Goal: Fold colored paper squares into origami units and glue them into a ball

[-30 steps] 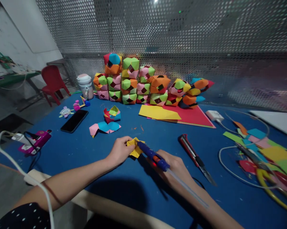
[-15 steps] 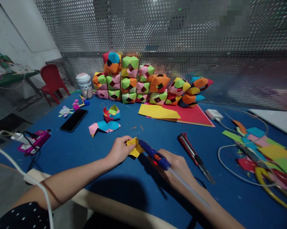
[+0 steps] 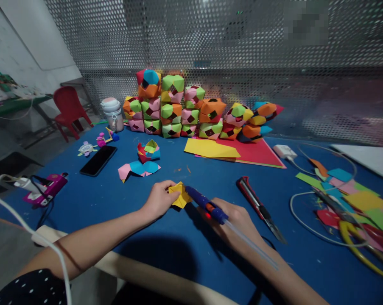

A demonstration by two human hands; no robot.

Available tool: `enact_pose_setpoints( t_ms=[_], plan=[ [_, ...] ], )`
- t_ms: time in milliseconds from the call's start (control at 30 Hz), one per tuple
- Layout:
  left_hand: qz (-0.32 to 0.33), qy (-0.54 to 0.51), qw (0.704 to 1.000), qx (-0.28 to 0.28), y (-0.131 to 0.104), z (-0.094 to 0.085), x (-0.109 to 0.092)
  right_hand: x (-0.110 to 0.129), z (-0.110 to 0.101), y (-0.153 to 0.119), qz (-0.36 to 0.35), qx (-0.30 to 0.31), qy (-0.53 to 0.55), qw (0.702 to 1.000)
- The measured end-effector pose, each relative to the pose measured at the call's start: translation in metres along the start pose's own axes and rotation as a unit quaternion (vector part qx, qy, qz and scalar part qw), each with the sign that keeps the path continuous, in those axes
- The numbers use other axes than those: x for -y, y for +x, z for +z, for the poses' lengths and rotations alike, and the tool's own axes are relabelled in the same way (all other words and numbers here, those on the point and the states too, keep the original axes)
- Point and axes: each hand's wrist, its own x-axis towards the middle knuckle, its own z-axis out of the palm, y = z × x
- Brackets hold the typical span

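Observation:
Between the fingers and thumb of my left hand (image 3: 159, 198) is a folded yellow paper piece (image 3: 180, 197), held just above the blue table. My right hand (image 3: 237, 220) grips a blue hot glue gun (image 3: 207, 204) with a clear glue stick (image 3: 253, 245) poking out of its rear and a red light glowing. The gun's nozzle is at the right edge of the yellow paper; whether it touches I cannot tell. Beyond my left hand lie a pink and blue folded strip (image 3: 138, 168) and a multicoloured paper ring (image 3: 149, 151).
Stacked paper modules (image 3: 172, 112) line the back by a perforated metal screen (image 3: 210, 51). A box cutter (image 3: 261, 209) with its blade out lies right of my right hand. Farther right are paper scraps (image 3: 366, 202), yellow-handled scissors (image 3: 350, 237) and a white cable. A phone (image 3: 99, 160) lies left.
The yellow paper has tilted slightly in my left hand. The glue gun stays almost in place at its edge, and the view has shifted a little.

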Motion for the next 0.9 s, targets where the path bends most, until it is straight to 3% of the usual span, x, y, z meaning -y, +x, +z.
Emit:
enact_pose_setpoints(
  t_ms=[533,633,767,900],
  plan=[
    [-0.003,-0.014,1.000,0.011,0.000,0.001,0.000,0.001,0.000,0.000,-0.011,0.003,0.006,1.000],
    [-0.021,-0.031,0.999,0.000,0.000,0.000,0.001,0.000,-0.002,0.002,0.020,-0.012,0.049,0.999],
    [-0.060,-0.075,0.995,-0.002,-0.001,0.000,-0.002,0.000,-0.009,0.009,0.117,-0.084,0.136,0.980],
    [-0.082,-0.096,0.992,-0.002,-0.004,0.001,-0.008,-0.013,-0.011,0.017,0.159,-0.109,0.108,0.975]
  ],
)
